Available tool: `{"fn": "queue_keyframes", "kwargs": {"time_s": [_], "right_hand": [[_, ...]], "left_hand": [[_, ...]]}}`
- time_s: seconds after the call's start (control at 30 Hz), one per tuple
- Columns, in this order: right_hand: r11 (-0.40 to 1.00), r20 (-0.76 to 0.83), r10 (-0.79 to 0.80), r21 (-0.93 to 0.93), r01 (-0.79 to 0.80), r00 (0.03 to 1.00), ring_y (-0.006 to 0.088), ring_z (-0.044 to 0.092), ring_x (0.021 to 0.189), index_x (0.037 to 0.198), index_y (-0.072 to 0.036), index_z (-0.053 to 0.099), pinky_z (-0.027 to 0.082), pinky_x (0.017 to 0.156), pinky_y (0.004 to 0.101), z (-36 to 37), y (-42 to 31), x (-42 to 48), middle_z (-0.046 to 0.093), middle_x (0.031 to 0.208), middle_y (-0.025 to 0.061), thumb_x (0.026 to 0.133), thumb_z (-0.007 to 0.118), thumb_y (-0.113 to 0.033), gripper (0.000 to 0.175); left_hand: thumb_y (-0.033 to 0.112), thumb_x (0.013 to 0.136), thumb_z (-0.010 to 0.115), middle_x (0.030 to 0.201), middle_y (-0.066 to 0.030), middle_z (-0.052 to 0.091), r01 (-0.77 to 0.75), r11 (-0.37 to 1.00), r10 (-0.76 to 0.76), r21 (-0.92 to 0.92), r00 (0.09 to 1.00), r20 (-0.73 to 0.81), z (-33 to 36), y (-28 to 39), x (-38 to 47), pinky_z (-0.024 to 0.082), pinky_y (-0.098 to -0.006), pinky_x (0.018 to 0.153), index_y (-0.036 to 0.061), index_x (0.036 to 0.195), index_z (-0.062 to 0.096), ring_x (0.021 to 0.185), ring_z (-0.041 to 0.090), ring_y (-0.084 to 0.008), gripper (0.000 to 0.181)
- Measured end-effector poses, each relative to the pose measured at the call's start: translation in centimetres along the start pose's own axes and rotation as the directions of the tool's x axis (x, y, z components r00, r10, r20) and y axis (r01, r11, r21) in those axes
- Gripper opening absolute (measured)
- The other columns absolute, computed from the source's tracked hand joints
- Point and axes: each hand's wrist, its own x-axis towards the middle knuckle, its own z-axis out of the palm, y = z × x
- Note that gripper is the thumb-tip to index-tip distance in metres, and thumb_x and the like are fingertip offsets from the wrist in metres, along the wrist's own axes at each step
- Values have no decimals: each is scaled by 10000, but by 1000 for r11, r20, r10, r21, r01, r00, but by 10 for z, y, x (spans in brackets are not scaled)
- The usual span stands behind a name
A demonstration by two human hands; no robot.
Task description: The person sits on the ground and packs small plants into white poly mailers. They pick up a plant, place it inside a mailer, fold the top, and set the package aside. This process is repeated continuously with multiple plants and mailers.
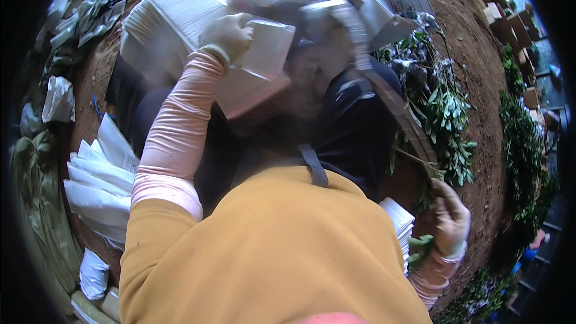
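My left hand [227,38], in a pale glove, is closed on a white flat packet [270,49] above my lap. Another white piece with faint red marking [252,94] lies just below it. Far out to my right, my gloved right hand [450,220] grips the lower end of a long brownish strip [405,117]. The strip runs up towards a blurred white object [335,31] between my knees; motion blur hides what both are. A thin twig [414,155] crosses near the strip, and green leaves [420,249] show beside my right wrist.
White flat sheets or bags [148,31] are stacked beyond my left hand, with more fanned out [101,180] at my left side. A white stack [398,220] sits by my right hip. Leafy cut branches [445,112] lie on bare soil [486,144]. Cardboard boxes [517,27] stand far right.
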Motion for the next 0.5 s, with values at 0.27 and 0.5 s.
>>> {"fn": "queue_keyframes", "kwargs": {"time_s": [0.27, 0.5], "right_hand": [[942, 331, -208, -187, 280, 920, 9, 408, 566, 1297, -17, 664, 339, 505, 191, 83, 5, 53, 511, 709, -83, 978, 587, 56, 336], [811, 571, -491, 22, 585, 659, 383, 693, 778, 1335, -33, 587, 539, 698, 429, 251, -84, 151, 698, 907, 222, 980, 596, -84, 359]], "left_hand": [[287, 947, 580, 1135, -135, 741, -37, 987, 34, 157, 999, 22, 2, 15, -19, 549, -422, 935, 195, 1308, 687, 998, 721, -303, 388], [229, 900, 636, 854, -187, 731, -434, 901, 434, 5, 901, 24, -4, 64, -93, 592, -430, 705, 106, 1274, 683, 742, 723, -355, 397]]}}
